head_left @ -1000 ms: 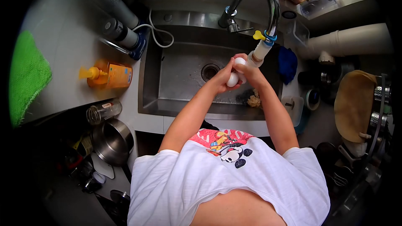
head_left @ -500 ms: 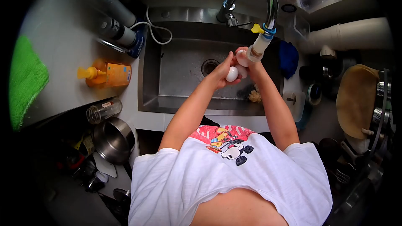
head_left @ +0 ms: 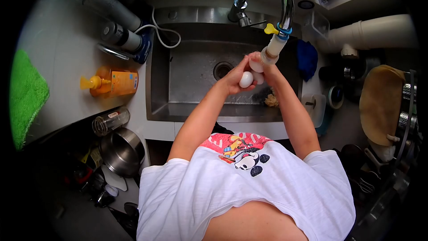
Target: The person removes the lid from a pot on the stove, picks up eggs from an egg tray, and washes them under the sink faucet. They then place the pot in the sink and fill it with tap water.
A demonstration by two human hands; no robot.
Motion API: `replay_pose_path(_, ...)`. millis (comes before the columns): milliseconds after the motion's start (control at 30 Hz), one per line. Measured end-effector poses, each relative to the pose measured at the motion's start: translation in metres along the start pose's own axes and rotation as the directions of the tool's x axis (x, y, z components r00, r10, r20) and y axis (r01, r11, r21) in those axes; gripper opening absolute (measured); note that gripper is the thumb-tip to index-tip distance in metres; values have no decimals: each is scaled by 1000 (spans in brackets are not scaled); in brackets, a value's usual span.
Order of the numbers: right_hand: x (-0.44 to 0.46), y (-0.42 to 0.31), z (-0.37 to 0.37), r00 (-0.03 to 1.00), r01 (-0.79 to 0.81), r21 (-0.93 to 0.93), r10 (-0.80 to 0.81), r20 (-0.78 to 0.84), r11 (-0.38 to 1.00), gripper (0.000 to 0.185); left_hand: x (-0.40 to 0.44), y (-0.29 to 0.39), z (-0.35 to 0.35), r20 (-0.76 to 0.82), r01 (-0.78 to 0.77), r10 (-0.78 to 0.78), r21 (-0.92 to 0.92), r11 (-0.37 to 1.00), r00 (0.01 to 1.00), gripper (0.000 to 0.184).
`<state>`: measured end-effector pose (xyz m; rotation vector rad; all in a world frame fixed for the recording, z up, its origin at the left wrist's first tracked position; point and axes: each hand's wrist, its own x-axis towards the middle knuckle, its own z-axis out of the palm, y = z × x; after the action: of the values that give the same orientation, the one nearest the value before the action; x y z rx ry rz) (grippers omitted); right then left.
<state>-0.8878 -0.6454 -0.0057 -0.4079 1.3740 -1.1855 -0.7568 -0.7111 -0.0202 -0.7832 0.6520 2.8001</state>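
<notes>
The left hand (head_left: 232, 81) cups a white egg (head_left: 246, 79), its half-curled fingers partly hidden beneath; the tap nozzle (head_left: 270, 53) overlaps the right hand (head_left: 270, 73), whose fingers' grip I cannot tell

Pale counter (head_left: 67, 49), on it a green cloth (head_left: 27, 96), an orange pump bottle (head_left: 118, 83)

Wht tee (head_left: 267, 189), short slvs (head_left: 330, 169), red/blk cartoon print (head_left: 243, 151).

White eggs (head_left: 246, 80) in 2 hands (head_left: 232, 81) (head_left: 270, 73)
</notes>
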Motion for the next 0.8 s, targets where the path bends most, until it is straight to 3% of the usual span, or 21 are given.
replay_pose_path(100, -8, -4, 6, 997, -47, 147, 55, -56, 988, 33, -2, 0, 3, -15, -16, 16, 30, 999, 1000, 44)
replay_pose_path(233, -8, -5, 8, 999, -35, 111, 33, 19, 993, 28, 3, -4, 0, -79, -6, 8, 28, 1000, 997, 46)
replay_pose_path(300, -20, -16, 22, 998, 42, -189, -51, -44, 981, 23, 4, -5, 0, -97, -16, 21, 44, 999, 995, 47)
replay_pose_path(433, -14, -6, 8, 993, 117, -231, -112, 33, 966, 28, 9, -7, 0, -102, -10, 19, 85, 996, 995, 50)
replay_pose_path(533, -10, -3, 8, 986, 161, -99, -164, -24, 982, 28, 6, -5, 3, -126, -10, 21, 83, 996, 992, 55)
replay_pose_path(600, -7, -3, 9, 993, 28, 86, -17, -120, 996, 32, 2, -5, 6, -133, -39, 52, 99, 994, 990, 56)
replay_pose_path(700, -7, -9, 14, 1000, 22, 20, -22, 4, 1000, 38, 1, -5, 1, -109, -47, 56, 80, 996, 993, 56)
replay_pose_path(767, -13, -14, 11, 999, 27, 63, -25, -37, 998, 41, 2, -6, -3, -77, -28, 32, 45, 999, 997, 55)
replay_pose_path(800, -15, -16, 8, 997, 35, 103, -27, -76, 994, 45, 3, -6, -4, -75, -55, 50, -67, 996, 996, 55)
